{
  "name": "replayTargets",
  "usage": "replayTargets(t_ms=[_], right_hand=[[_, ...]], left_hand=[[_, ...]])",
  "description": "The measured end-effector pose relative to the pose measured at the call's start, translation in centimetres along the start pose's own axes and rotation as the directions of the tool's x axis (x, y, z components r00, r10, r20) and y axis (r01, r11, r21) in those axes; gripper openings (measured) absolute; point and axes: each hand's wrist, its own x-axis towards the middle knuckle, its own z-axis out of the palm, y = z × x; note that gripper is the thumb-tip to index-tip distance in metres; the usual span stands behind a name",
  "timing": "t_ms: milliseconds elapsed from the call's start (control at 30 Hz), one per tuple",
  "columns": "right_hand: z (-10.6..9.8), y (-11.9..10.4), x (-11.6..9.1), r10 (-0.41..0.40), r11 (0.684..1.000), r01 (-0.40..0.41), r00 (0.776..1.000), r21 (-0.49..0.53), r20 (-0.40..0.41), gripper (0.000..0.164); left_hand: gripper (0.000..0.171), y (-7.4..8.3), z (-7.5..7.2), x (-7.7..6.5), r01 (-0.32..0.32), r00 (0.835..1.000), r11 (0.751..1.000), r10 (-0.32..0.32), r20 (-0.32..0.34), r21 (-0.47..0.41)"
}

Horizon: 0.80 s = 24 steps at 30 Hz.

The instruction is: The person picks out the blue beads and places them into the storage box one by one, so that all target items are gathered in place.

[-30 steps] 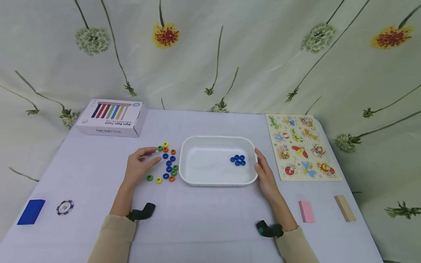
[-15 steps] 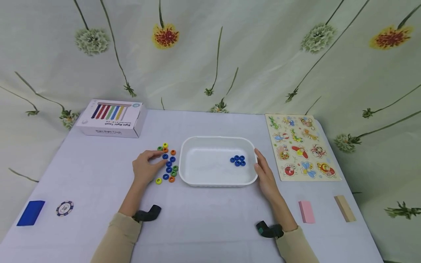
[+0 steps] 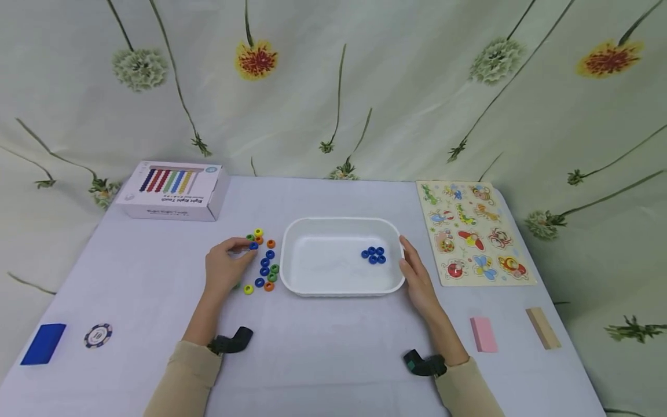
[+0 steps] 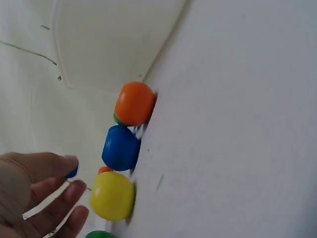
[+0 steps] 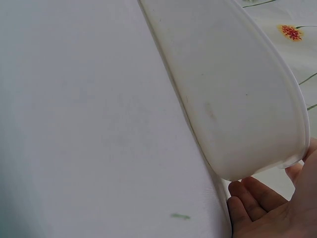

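Head view: a blue bead is pinched between the thumb and finger of the left hand, near the far end of some loose beads in yellow, orange, green and blue. Whether it is lifted clear of the surface cannot be told. A white tray is held at its right end by the right hand, with bent fingers seen against the outer wall in the right wrist view. Inside it, five blue beads are grouped toward that end. Beyond the left hand, a box is placed; a picture board is laid right of the tray, with a pink block and a wooden block nearer. At far left, a chip is seen beside a blue card.
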Motion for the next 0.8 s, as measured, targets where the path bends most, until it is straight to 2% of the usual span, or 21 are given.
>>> replayTargets(t_ms=[133,200,267,367,467,600,700,800], right_hand=[[0.0,0.5,0.1,-0.003,1.000,0.003,1.000,0.005,0.003,0.047],[-0.1,1.3,0.3,-0.010,1.000,0.010,1.000,0.002,0.002,0.047],[-0.1,1.8,0.5,-0.010,1.000,0.010,1.000,-0.004,0.003,0.046],[-0.2,1.7,0.6,-0.008,1.000,0.008,1.000,-0.006,0.005,0.047],[0.0,0.7,0.3,0.002,1.000,-0.002,1.000,-0.004,0.003,0.047],[0.1,0.1,0.1,0.001,1.000,-0.001,1.000,-0.008,0.005,0.047],[0.1,0.1,0.1,-0.005,1.000,0.005,1.000,-0.007,0.005,0.047],[0.0,0.1,0.0,-0.007,1.000,0.007,1.000,-0.006,-0.002,0.046]], left_hand=[[0.027,3.4,-1.1,0.0,-0.072,0.996,0.996,0.075,0.051,-0.055],[0.027,5.7,-1.1,0.0,-0.114,0.987,0.990,0.122,0.107,-0.078],[0.026,7.9,-0.5,0.1,-0.148,0.972,0.981,0.167,0.165,-0.122],[0.023,10.7,1.4,0.4,-0.173,0.938,0.962,0.226,0.261,-0.210],[0.022,12.4,4.1,0.9,-0.143,0.896,0.948,0.246,0.370,-0.284],[0.022,13.3,7.8,1.5,-0.080,0.854,0.959,0.207,0.477,-0.273],[0.021,13.5,10.1,1.7,-0.100,0.828,0.965,0.215,0.519,-0.241],[0.020,13.5,11.9,1.5,-0.154,0.788,0.963,0.254,0.560,-0.219]])
